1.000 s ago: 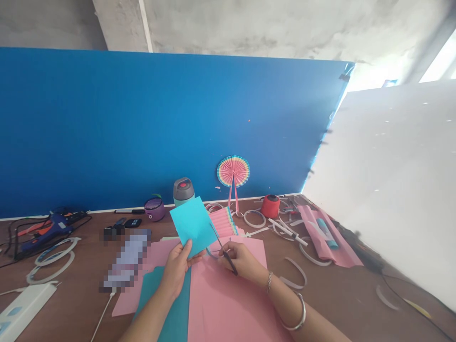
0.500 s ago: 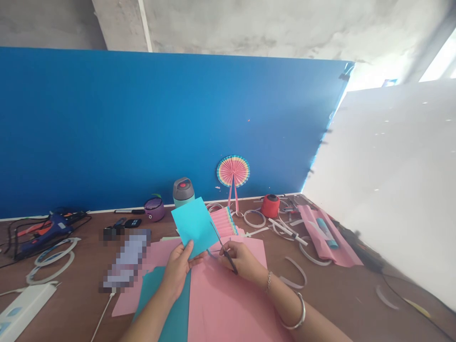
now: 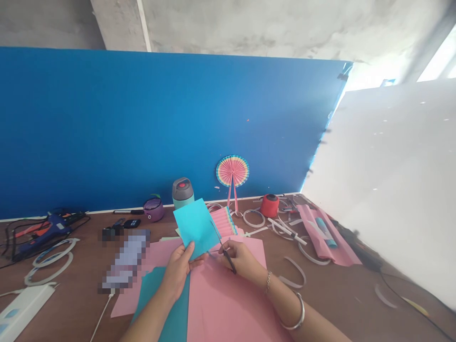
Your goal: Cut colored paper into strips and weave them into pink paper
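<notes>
A bright blue sheet of paper is pinched at its lower edge by my left hand, thumb on top. My right hand is closed round a pair of dark-handled scissors. The blades lie along the sheet's right edge; whether they are cutting into it I cannot tell. Below both hands are a large pink sheet and a teal sheet. Just behind the blue sheet lies a pleated pink paper strip with a blue and yellow edge.
A round pleated fan stands against the blue partition. Nearby are a grey-lidded flask, a purple cup and a red cylinder. A phone, a glue gun and a power strip lie left.
The blue sheet has turned and shifted very slightly in my left hand. The scissors stay at its right edge in nearly the same place.
</notes>
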The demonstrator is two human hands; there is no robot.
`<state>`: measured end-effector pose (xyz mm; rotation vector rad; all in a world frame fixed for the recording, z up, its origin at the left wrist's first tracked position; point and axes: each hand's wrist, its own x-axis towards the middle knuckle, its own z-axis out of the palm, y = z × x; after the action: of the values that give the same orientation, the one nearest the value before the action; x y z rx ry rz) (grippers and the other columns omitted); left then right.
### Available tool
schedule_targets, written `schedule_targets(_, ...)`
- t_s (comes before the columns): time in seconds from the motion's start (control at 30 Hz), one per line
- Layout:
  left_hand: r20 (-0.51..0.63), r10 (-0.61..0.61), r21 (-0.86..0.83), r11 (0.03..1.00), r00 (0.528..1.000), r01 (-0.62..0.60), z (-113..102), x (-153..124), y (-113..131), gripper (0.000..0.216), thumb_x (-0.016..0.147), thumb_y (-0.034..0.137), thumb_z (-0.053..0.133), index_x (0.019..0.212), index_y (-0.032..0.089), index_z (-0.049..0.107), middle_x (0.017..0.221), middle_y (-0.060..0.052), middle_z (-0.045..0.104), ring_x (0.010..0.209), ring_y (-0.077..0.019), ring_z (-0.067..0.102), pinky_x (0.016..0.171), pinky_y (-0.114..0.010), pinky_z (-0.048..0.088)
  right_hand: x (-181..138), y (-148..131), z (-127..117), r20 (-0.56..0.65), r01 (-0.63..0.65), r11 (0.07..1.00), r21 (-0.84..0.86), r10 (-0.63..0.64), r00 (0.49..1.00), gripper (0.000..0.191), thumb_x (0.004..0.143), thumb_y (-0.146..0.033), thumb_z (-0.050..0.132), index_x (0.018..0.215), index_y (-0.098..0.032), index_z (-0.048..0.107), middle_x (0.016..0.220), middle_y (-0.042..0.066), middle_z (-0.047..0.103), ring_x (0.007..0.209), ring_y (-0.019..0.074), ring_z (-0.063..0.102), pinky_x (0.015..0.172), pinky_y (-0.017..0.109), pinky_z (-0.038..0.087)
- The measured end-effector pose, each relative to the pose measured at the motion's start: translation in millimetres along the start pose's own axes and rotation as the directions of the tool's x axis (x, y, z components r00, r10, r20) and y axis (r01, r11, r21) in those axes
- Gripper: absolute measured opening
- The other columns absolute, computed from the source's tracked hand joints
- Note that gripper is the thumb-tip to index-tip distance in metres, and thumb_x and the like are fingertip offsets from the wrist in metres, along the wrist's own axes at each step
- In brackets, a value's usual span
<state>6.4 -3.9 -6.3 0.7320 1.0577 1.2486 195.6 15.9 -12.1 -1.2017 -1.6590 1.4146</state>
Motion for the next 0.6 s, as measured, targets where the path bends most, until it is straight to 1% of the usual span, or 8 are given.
schedule_targets(0.1,-0.002,0.000,0.005,1.000,1.000,0.000,-0.5,0.3,-0.5,0.033,0.068,0.039,0.072,0.087,0.014,0.061,0.089,-0.008,0.072,0.082,-0.0241,0.069,0.065,-0.028,0.056,-0.5,-0.9,-0.4,-0.003,-0.002,1.000,-0.003,0.002,1.000,0.022,0.067,-0.031,0.066,0.079,-0.016,0.054,0.047,-0.006,0.047,0.041,0.0071,0.038,0.039,0.019,0.027)
schedule_targets(0.37,-0.007,-0.011,-0.007,1.000,1.000,0.011,-1.0,-0.2,-0.7,0.037,0.066,0.042,0.074,0.086,0.015,0.059,0.087,-0.006,0.072,0.081,-0.0235,0.069,0.064,-0.027,0.056,-0.7,-0.5,-1.3,-0.007,0.006,1.000,-0.022,-0.006,1.000,0.012,0.068,-0.021,0.058,0.078,-0.016,0.053,0.046,-0.007,0.046,0.040,0.0068,0.037,0.038,0.018,0.026)
schedule_targets(0.6,0.001,-0.011,-0.024,1.000,1.000,0.011,-0.3,-0.3,0.0,0.039,0.064,0.042,0.075,0.087,0.015,0.060,0.087,-0.005,0.071,0.079,-0.0228,0.069,0.064,-0.028,0.056,-1.0,1.7,-0.1,-0.009,0.018,0.999,-0.031,-0.018,1.000,0.010,0.069,-0.021,0.057,0.077,-0.017,0.053,0.046,-0.007,0.046,0.040,0.0067,0.036,0.038,0.018,0.026)
